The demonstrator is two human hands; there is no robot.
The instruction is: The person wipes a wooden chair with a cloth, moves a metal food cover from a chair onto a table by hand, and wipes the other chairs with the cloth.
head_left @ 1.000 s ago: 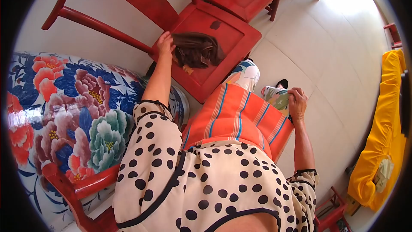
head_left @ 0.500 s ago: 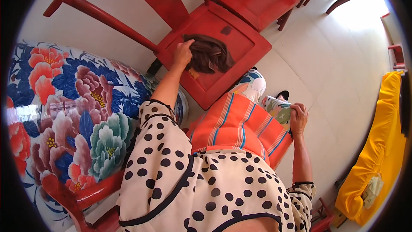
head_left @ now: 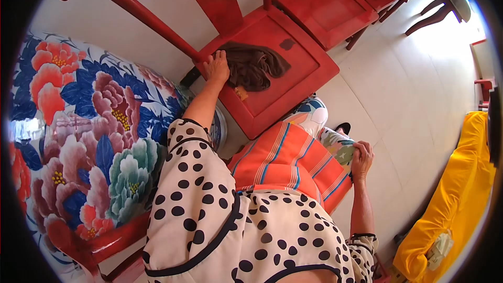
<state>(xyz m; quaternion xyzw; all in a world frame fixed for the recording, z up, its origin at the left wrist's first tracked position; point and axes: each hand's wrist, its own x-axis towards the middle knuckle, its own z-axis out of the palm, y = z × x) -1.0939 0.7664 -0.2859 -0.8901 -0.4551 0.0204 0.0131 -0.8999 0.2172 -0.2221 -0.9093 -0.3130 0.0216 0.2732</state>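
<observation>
On the red chair seat (head_left: 293,84) lies a crumpled dark brown cloth (head_left: 257,65). My left hand (head_left: 217,69) has its fingers closed at the cloth's left edge, near the base of the chair's back post. A small yellowish patch (head_left: 241,93) shows on the seat just below the cloth, and a dark mark (head_left: 286,44) sits to its upper right. My right hand (head_left: 362,160) rests over my knee with the fingers bent and loosely apart, beside the orange striped apron (head_left: 283,160) across my lap.
A large flower-painted porcelain vessel (head_left: 89,141) stands close on my left, with a red chair arm (head_left: 118,238) before it. More red chairs (head_left: 325,5) line up beyond the seat. Yellow fabric (head_left: 450,194) hangs at the far right; pale floor tiles (head_left: 393,99) lie between.
My left hand has drawn toward the seat's left corner, and the cloth's left edge has come with it. The view has shifted slightly. My right hand stays at the knee.
</observation>
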